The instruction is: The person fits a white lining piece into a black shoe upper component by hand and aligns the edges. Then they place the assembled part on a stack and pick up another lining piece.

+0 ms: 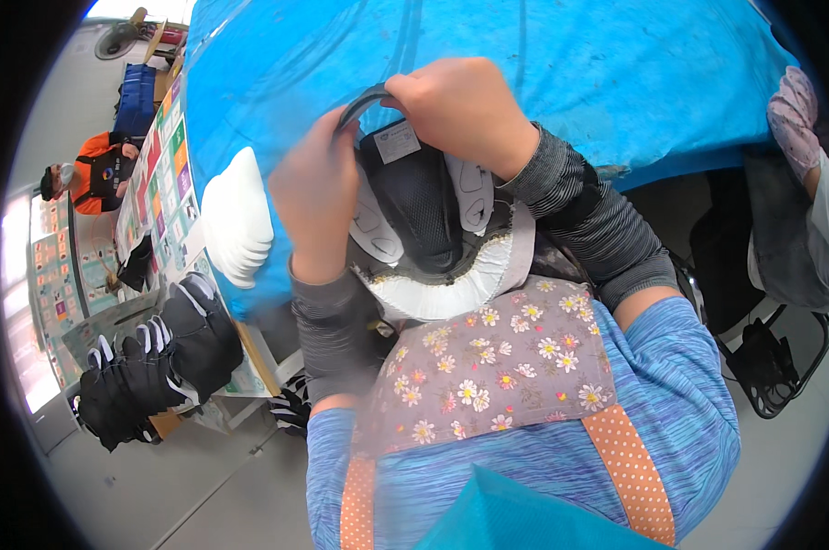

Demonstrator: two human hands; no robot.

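A shoe upper (412, 211) lies in front of me over my lap. It has a black mesh tongue with a pale label, white side panels with cut-outs, and a white curved band (451, 291) at the near end. At its far end a dark curved edge (367, 97) is arched between my hands. My left hand (318, 188), slightly blurred, is closed on the left end of that edge. My right hand (465, 110) pinches the other end, fingers bent and knuckles up. Left of my left hand rests a stack of white shaped pieces (238, 220).
A blue-covered table (598, 73) spreads ahead. At left, black shoe uppers (158, 357) lie stacked beside a board of coloured cards (162, 174). A co-worker in orange (98, 174) stands far left. At right are another person's sleeve (793, 119) and a black chair frame (772, 376).
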